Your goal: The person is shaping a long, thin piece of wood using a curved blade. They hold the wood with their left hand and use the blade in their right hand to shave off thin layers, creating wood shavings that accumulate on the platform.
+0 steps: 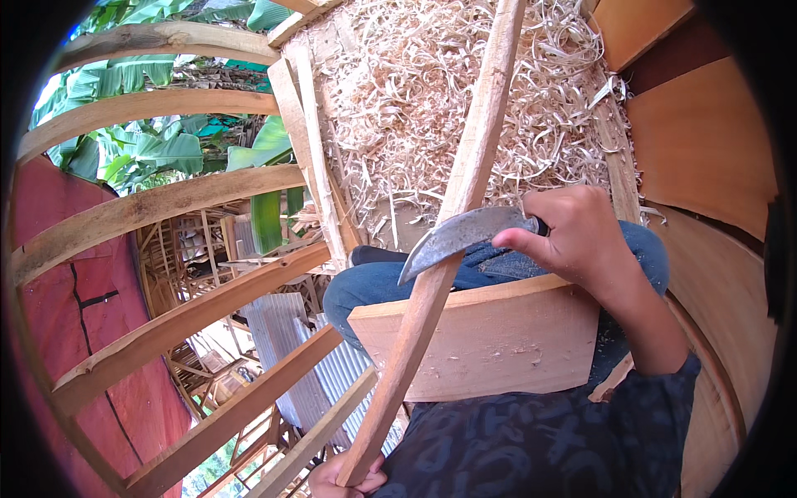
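A single squared wooden batten (428, 303) runs lengthwise away from the person, its long axis slanting from the lower left, by the body, up to the right, where the far end passes out of the top of the view. It lies across the left part of a wooden board (498, 340) on the person's lap; whether the two touch there cannot be told. The batten is long, straight and slender, pale to reddish-brown, with flat, unpainted faces and crisp edges, lighter toward the far end.

The left hand (326, 480), partly cut off by the lower edge, has its fingers curled about the batten's near end. The right hand (573, 232) is closed around the dark handle of one knife (465, 236), thumb extended toward the blade. That broad, curved grey blade lies crosswise over the batten, its tip pointing left and toward the body.

The one board is thick and pale, with a few wood flecks on its face. Beneath it are two bent legs in blue jeans (357, 290). Curled wood shavings (531, 124), too many to count, cover the floor ahead. At left, at least six wooden rails (158, 212) cross an opening, with banana leaves (158, 149) and a red panel (124, 332) beyond.
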A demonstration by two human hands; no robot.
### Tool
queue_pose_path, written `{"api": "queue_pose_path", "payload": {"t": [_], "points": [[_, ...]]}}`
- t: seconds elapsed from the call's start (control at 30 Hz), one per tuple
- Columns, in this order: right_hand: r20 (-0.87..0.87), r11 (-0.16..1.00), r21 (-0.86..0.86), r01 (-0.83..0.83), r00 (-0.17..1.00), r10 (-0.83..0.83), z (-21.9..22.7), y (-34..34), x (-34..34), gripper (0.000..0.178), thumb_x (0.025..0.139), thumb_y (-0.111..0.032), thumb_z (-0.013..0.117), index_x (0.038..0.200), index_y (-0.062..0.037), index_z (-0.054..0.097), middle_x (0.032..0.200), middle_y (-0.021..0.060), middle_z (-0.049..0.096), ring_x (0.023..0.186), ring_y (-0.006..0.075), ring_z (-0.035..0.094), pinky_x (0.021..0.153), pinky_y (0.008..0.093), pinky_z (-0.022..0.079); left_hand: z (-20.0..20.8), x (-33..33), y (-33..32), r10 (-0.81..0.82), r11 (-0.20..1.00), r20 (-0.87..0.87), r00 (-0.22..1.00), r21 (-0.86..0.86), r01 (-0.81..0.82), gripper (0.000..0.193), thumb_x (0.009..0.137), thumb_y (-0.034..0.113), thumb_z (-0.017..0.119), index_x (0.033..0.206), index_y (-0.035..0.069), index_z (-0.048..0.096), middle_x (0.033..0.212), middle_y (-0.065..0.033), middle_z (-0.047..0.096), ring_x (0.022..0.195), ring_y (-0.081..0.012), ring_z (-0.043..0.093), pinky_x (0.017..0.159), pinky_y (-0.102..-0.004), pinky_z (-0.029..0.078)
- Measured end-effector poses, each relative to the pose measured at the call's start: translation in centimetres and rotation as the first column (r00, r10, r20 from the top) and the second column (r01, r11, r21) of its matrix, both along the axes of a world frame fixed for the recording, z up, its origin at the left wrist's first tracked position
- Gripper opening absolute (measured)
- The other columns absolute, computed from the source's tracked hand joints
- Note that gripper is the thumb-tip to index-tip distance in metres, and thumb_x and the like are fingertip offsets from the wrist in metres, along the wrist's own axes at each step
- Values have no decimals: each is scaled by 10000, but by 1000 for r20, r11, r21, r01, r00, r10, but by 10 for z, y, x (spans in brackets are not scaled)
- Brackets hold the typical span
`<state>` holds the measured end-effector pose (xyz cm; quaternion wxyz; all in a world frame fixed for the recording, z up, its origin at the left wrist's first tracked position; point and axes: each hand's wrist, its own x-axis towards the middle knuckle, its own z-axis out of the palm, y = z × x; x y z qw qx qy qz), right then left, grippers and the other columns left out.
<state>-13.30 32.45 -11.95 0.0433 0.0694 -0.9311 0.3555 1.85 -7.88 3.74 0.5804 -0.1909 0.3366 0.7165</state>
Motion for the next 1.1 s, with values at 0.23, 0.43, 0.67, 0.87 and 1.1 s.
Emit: {"api": "queue_pose_path", "payload": {"t": [0.23, 0.43, 0.67, 0.87, 1.1], "points": [[260, 878, -149, 456, 874, -410, -35, 70, -9, 659, 862, -598, 496, 608, 2, 594, 467, 121, 498, 442, 223, 532, 441, 335, 392, 10, -12, 30, 55, 990, 92, 994, -131, -43, 481, 543, -108, 478, 980, -32, 291, 603, 0, 303, 507, -85, 296, 468, -258, 189], [98, 990, -95, 102, 991, -93, 22, 12, 14, 614, 833, -582, 549, 562, -32, 569, 430, 109, 469, 401, 226, 531, 430, 357, 403, 8, -2, 22, 140, 979, 53, 989, -159, -130, 482, 512, -112, 478, 954, -36, 302, 602, 6, 266, 501, -78, 289, 467, -260, 178], [307, 906, -30, 421, 867, -393, -27, 60, -23, 667, 867, -602, 479, 602, -4, 609, 441, 116, 487, 433, 225, 541, 448, 349, 409, 6, 7, 9, 71, 982, 64, 995, -178, -58, 444, 546, -101, 477, 945, -35, 296, 600, -8, 302, 506, -86, 298, 477, -258, 184], [147, 994, -106, -34, 988, 49, 12, 7, 8, 612, 813, -597, 558, 559, -42, 585, 435, 100, 502, 408, 257, 541, 439, 355, 434, 6, -9, 19, 45, 994, 66, 997, -103, -38, 419, 588, -101, 496, 951, -39, 295, 604, -1, 287, 513, -86, 297, 474, -255, 190], [74, 999, 51, 2, 997, -6, -9, 6, -12, 649, 801, -635, 537, 569, -29, 558, 495, 147, 522, 471, 311, 564, 466, 390, 435, -8, -10, 25, -1, 997, 97, 995, -79, 9, 407, 639, -88, 522, 973, 3, 308, 628, 7, 298, 538, -86, 308, 488, -236, 212]]}}
